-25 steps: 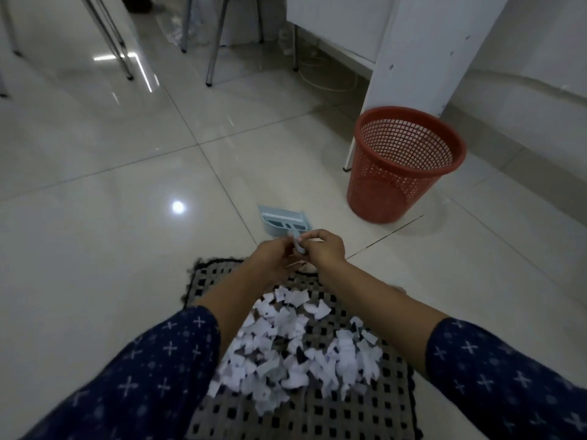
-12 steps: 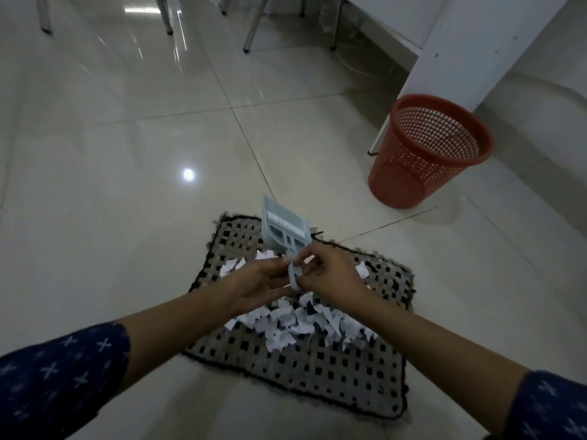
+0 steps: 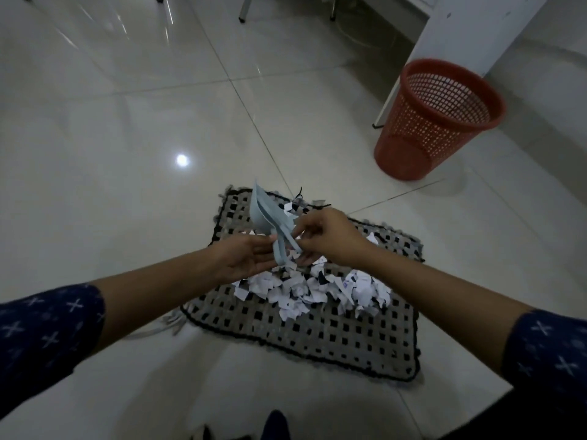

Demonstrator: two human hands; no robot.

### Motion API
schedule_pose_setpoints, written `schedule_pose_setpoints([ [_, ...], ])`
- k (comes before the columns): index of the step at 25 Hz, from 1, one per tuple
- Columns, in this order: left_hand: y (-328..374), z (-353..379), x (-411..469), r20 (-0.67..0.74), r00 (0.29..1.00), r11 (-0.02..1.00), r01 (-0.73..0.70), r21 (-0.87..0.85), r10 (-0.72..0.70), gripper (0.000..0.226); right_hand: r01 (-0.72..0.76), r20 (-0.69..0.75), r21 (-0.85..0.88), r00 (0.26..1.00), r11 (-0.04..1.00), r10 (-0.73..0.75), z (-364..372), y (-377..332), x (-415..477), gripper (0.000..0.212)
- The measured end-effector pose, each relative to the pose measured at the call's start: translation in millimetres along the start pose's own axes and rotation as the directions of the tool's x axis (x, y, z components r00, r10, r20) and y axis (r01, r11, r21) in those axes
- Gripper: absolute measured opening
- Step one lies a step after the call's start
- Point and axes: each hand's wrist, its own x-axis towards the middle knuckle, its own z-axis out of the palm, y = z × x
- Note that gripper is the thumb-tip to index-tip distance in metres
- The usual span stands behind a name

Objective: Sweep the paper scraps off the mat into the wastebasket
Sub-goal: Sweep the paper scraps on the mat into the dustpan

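A woven grey-and-black mat [image 3: 317,338] lies on the tiled floor with a heap of white paper scraps [image 3: 311,289] across its middle. Above the heap both hands hold a small pale-blue dustpan and brush set [image 3: 268,214], tilted on edge. My left hand [image 3: 244,255] holds one handle from the left with its fingers under it. My right hand [image 3: 324,235] pinches the other handle from the right. A red mesh wastebasket [image 3: 435,119] stands on the floor at the far right, apart from the mat.
A white cabinet or desk panel [image 3: 470,30] stands right behind the wastebasket. Metal chair legs [image 3: 243,9] rise at the top. Glossy floor tiles [image 3: 127,185] surround the mat. A foot [image 3: 276,423] shows at the bottom edge.
The pale-blue set has been lifted from the floor beyond the mat and turned on edge above the scraps. The view has pulled back, showing the whole mat.
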Motion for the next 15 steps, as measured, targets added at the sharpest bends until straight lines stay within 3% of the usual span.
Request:
schedule_pose_setpoints([
  [4, -0.8, -24.1, 1.1, -0.050, 0.998, 0.998, 0.044, -0.035, -0.046, 0.016, -0.149, 0.177, 0.332, 0.980, 0.931, 0.094, -17.1, 7.6, 5.0, 0.019],
  [9, -1.9, -45.8, 4.5, -0.077, 0.995, 0.997, 0.071, 0.006, -0.070, 0.018, -0.417, 0.246, 0.452, 0.908, 0.788, 0.339, -15.1, 12.0, 18.4, 0.017],
  [12, -0.6, -56.8, 3.3, -0.053, 0.997, 0.992, 0.069, 0.104, -0.063, 0.021, -0.407, 0.141, 0.472, 0.910, 0.782, 0.389, -12.2, 13.4, 24.2, 0.016],
  [15, 5.9, -64.7, 0.6, -0.007, 0.998, 0.978, 0.057, 0.201, -0.057, 0.026, -0.328, 0.015, 0.363, 0.938, 0.872, 0.347, -13.1, 16.8, 27.2, 0.015],
])
